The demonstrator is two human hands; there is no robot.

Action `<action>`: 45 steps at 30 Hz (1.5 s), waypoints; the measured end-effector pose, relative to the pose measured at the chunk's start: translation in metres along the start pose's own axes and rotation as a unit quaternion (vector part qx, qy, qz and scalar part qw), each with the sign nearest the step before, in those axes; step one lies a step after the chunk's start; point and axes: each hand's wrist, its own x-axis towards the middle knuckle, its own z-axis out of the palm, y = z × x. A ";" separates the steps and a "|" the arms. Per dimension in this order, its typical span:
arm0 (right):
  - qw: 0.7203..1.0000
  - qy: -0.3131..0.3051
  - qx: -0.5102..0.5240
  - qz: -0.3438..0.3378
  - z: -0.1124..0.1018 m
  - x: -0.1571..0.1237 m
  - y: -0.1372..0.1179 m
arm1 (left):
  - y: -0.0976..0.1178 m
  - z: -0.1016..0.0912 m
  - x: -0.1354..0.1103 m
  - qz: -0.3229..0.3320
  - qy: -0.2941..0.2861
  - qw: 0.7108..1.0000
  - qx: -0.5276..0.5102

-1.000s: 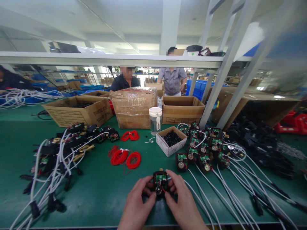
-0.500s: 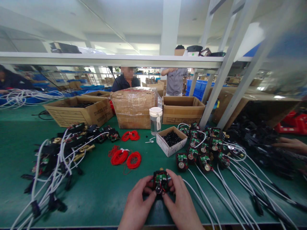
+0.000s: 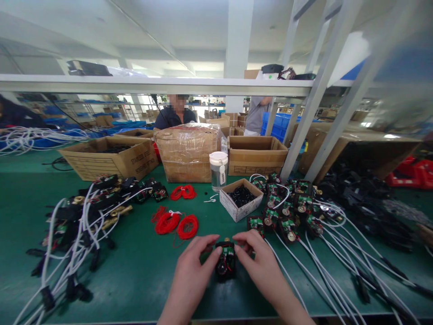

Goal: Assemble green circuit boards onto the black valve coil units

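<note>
A small black housing [image 3: 225, 267] with a green circuit board, red wires and a round metal part lies low in front of me, a brass fitting at its far end. My left hand [image 3: 198, 262] grips its left side, thumb on the upper left edge and fingers curled toward the far end. On the other side my right hand [image 3: 259, 259] has its thumb against the upper right edge, its fingers bent and partly hidden. Similar circuit-board units [image 3: 287, 225] with white cables lie just right of my right hand. Red wire coils [image 3: 167, 223] sit beyond my left hand.
A small box of black parts [image 3: 235, 208] stands ahead, beside a lidded cup [image 3: 219, 174]. Cardboard boxes [image 3: 189, 158] line the back under a shelf [image 3: 152, 83]. More cabled units [image 3: 101, 203] lie left. Black parts [image 3: 372, 212] and a co-worker's hand [image 3: 426, 234] are at right.
Both thumbs have moved from the near end of the housing up to its upper sides. At back, a standing person has shifted right. The co-worker's hand at right has drawn toward the edge.
</note>
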 end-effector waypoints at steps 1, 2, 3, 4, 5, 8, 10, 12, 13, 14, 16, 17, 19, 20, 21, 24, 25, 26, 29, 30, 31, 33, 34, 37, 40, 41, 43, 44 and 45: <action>1.000 -0.002 -0.008 -0.002 0.001 0.004 0.000 | 0.005 0.000 0.003 0.007 -0.009 1.000 0.007; 1.000 -0.004 -0.015 0.000 0.003 0.008 -0.001 | 0.010 0.001 0.006 0.011 -0.019 1.000 0.018; 1.000 -0.007 -0.020 0.003 0.005 0.010 -0.001 | 0.015 0.001 0.008 0.012 -0.030 0.999 0.031; 1.000 -0.008 -0.021 0.007 0.007 0.012 -0.001 | 0.019 0.002 0.010 0.011 -0.040 0.998 0.045; 1.000 -0.009 -0.021 0.010 0.008 0.013 0.000 | 0.022 0.002 0.012 0.008 -0.049 0.997 0.059; 1.000 -0.008 -0.021 0.009 0.012 0.013 -0.001 | 0.029 0.004 0.017 0.002 -0.061 0.993 0.104; 1.000 -0.008 -0.025 0.002 0.012 0.012 -0.001 | 0.032 0.004 0.020 -0.003 -0.067 0.988 0.137; 0.999 -0.009 -0.030 -0.008 0.012 0.011 -0.001 | 0.035 0.004 0.023 -0.007 -0.073 0.985 0.157; 0.999 -0.007 -0.033 -0.014 0.011 0.011 -0.001 | 0.036 0.003 0.024 -0.007 -0.077 0.984 0.160; 0.999 -0.004 -0.035 -0.018 0.011 0.011 0.000 | 0.036 0.003 0.025 -0.005 -0.080 0.984 0.159; 0.999 0.003 -0.038 -0.027 0.011 0.011 0.000 | 0.036 0.001 0.026 0.001 -0.085 0.985 0.148; 0.999 0.006 -0.038 -0.030 0.011 0.011 0.001 | 0.035 0.000 0.026 0.003 -0.085 0.987 0.139; 0.999 0.009 -0.038 -0.035 0.012 0.011 0.002 | 0.032 -0.001 0.026 0.002 -0.083 0.990 0.118; 0.999 0.011 -0.037 -0.037 0.013 0.011 0.002 | 0.030 -0.002 0.026 -0.001 -0.082 0.991 0.107; 0.999 0.012 -0.036 -0.038 0.013 0.010 0.002 | 0.029 -0.003 0.026 -0.005 -0.081 0.992 0.097; 0.999 0.014 -0.033 -0.039 0.014 0.010 0.002 | 0.025 -0.005 0.025 -0.017 -0.087 0.993 0.082; 0.999 0.014 -0.033 -0.039 0.015 0.009 0.002 | 0.024 -0.006 0.025 -0.019 -0.088 0.993 0.081; 0.999 0.015 -0.033 -0.038 0.015 0.009 0.002 | 0.023 -0.006 0.025 -0.020 -0.089 0.993 0.081; 0.999 0.020 -0.032 -0.037 0.015 0.009 0.002 | 0.022 -0.005 0.024 -0.016 -0.082 0.993 0.084; 0.999 0.019 -0.027 -0.035 0.014 0.009 0.002 | 0.022 -0.004 0.024 -0.014 -0.079 0.993 0.085; 0.999 0.016 -0.020 -0.030 0.014 0.008 0.002 | 0.022 -0.003 0.024 -0.012 -0.076 0.993 0.087; 1.000 0.005 0.003 -0.013 0.012 0.008 0.003 | 0.021 -0.003 0.025 -0.010 -0.073 0.993 0.088; 1.000 0.002 0.017 -0.002 0.011 0.007 0.004 | 0.021 -0.003 0.025 -0.010 -0.072 0.993 0.088; 0.999 0.008 0.043 0.019 0.010 0.004 0.006 | 0.021 -0.002 0.025 -0.013 -0.074 0.994 0.082; 0.998 0.013 0.050 0.021 0.010 0.001 0.008 | 0.023 -0.002 0.025 -0.020 -0.075 0.994 0.081; 0.998 0.012 0.050 0.021 0.011 0.001 0.008 | 0.024 -0.002 0.025 -0.023 -0.074 0.994 0.082; 0.999 0.007 0.044 0.023 0.012 0.000 0.008 | 0.025 -0.002 0.025 -0.030 -0.078 0.992 0.090; 0.999 0.004 0.037 0.025 0.012 0.001 0.008 | 0.026 -0.002 0.025 -0.034 -0.081 0.992 0.095; 0.999 0.000 0.028 0.026 0.013 0.002 0.007 | 0.026 -0.002 0.025 -0.038 -0.084 0.991 0.100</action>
